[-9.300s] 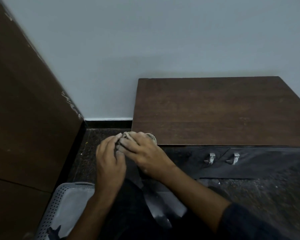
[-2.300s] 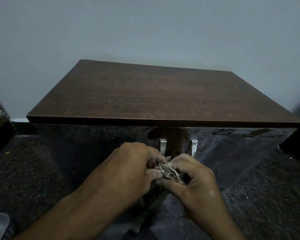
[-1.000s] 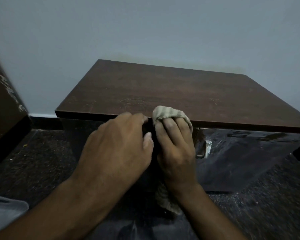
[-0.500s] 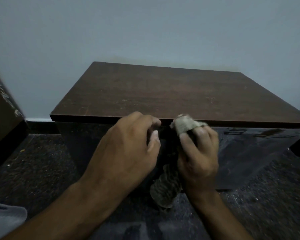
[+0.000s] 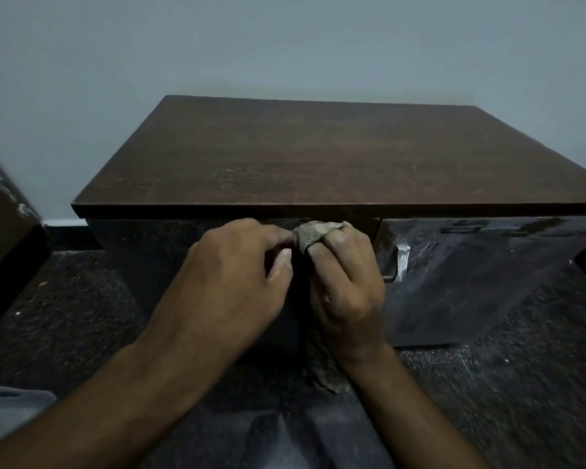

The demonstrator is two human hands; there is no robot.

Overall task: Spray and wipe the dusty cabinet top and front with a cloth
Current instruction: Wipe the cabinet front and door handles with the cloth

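Observation:
A low brown wooden cabinet point(image 5: 318, 157) stands against the wall, with a dusty top and dark glossy front doors point(image 5: 471, 265). A beige-grey cloth point(image 5: 310, 233) is wrapped over the fingers of my right hand point(image 5: 345, 286), which grips it just under the top's front edge; its tail hangs down below my wrist. My left hand point(image 5: 234, 282) is right beside it with fingers curled, its fingertips pinching the cloth's left edge. One metal door handle point(image 5: 401, 262) shows to the right of my right hand. No spray bottle is in view.
A dark speckled floor point(image 5: 504, 367) spreads around the cabinet. A brown wooden panel point(image 5: 0, 225) stands at the left edge. A grey object point(image 5: 11, 401) pokes in at the lower left. The pale wall point(image 5: 285, 45) is behind the cabinet.
Both hands have dropped slightly from the top's front edge onto the upper door front, and the cloth is now bunched tighter between them. The view has shifted a little to the left.

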